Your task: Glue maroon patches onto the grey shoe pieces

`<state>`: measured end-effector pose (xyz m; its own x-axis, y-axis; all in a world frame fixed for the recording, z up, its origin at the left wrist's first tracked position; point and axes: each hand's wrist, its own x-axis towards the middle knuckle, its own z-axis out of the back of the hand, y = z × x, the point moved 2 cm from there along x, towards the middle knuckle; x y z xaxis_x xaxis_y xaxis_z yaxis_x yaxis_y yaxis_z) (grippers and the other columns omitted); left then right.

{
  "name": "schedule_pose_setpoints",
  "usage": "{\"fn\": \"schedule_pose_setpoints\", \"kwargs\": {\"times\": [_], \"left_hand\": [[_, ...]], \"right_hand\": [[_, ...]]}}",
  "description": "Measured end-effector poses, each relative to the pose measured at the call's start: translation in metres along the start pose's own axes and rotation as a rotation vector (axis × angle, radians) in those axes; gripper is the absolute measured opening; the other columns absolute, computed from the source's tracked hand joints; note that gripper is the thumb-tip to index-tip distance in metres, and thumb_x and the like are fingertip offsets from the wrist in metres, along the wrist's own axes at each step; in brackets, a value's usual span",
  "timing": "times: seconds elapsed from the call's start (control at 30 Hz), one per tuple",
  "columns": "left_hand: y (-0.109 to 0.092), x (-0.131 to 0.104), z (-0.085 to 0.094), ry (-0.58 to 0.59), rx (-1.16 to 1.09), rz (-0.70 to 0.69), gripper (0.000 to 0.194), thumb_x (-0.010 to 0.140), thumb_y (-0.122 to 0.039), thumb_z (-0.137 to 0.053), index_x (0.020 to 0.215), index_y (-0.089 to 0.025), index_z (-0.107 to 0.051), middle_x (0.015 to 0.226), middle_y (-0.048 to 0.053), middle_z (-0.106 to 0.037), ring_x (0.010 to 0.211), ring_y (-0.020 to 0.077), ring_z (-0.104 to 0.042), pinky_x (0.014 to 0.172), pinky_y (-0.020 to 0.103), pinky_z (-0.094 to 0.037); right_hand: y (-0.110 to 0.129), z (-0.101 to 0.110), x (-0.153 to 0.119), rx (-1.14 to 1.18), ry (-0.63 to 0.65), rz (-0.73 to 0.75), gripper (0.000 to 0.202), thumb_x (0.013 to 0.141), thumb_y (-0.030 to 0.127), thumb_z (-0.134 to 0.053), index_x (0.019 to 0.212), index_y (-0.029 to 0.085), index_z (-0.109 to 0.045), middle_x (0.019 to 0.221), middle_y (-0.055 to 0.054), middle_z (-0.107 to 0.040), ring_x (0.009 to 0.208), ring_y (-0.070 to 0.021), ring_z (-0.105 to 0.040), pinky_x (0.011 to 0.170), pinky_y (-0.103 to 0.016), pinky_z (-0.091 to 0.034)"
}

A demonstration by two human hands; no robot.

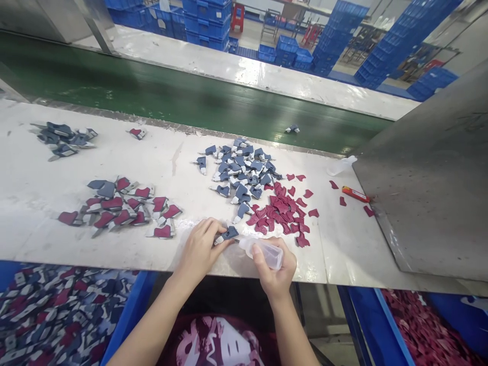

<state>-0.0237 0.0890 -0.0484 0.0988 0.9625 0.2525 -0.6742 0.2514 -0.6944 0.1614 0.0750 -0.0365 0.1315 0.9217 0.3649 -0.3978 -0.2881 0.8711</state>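
Note:
Near the front edge of the white table, my left hand pinches a small blue and white part. My right hand is wrapped round a translucent squeeze bottle, whose thin tip points left and lies close to that part. Behind my hands is a pile of blue and white parts. Right of it lies a heap of dark red pieces. On the left are parts with red pieces on them. Whether the bottle's tip touches the part is too small to tell.
A green conveyor belt runs behind the table, with one part on it. A metal panel stands at right, near a red-yellow cutter. Blue bins with parts and red pieces sit below the front edge.

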Motion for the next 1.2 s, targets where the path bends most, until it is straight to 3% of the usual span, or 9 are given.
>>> {"fn": "schedule_pose_setpoints", "kwargs": {"times": [0.37, 0.97, 1.2], "left_hand": [[0.0020, 0.0007, -0.0018, 0.003, -0.022, 0.008, 0.017, 0.085, -0.021, -0.068, 0.089, -0.022, -0.052, 0.091, 0.002, -0.064, 0.087, 0.0213, -0.061, 0.075, 0.034, -0.047], [0.0018, 0.0004, -0.0003, 0.002, -0.015, 0.028, 0.017, 0.081, -0.014, -0.067, 0.086, -0.021, -0.053, 0.089, 0.003, -0.064, 0.087, 0.0225, -0.062, 0.074, 0.035, -0.047], [0.0018, 0.0010, -0.0002, 0.010, -0.018, 0.023, 0.019, 0.084, -0.023, -0.071, 0.088, -0.021, -0.053, 0.090, 0.002, -0.064, 0.087, 0.0213, -0.061, 0.075, 0.033, -0.046]], "right_hand": [[-0.0020, -0.0041, 0.0039, 0.042, 0.040, -0.036, 0.015, 0.082, 0.032, -0.068, 0.081, 0.018, -0.064, 0.062, 0.001, -0.065, 0.048, -0.0126, -0.058, 0.046, -0.023, -0.046], [0.0000, -0.0056, 0.0067, 0.037, 0.118, -0.053, 0.017, 0.083, 0.034, -0.067, 0.079, 0.018, -0.063, 0.059, 0.002, -0.063, 0.047, -0.0121, -0.056, 0.045, -0.023, -0.044], [-0.0076, -0.0014, 0.0021, 0.073, 0.067, -0.102, 0.017, 0.083, 0.033, -0.067, 0.077, 0.018, -0.063, 0.061, 0.002, -0.061, 0.051, -0.0128, -0.055, 0.048, -0.023, -0.043]]}}
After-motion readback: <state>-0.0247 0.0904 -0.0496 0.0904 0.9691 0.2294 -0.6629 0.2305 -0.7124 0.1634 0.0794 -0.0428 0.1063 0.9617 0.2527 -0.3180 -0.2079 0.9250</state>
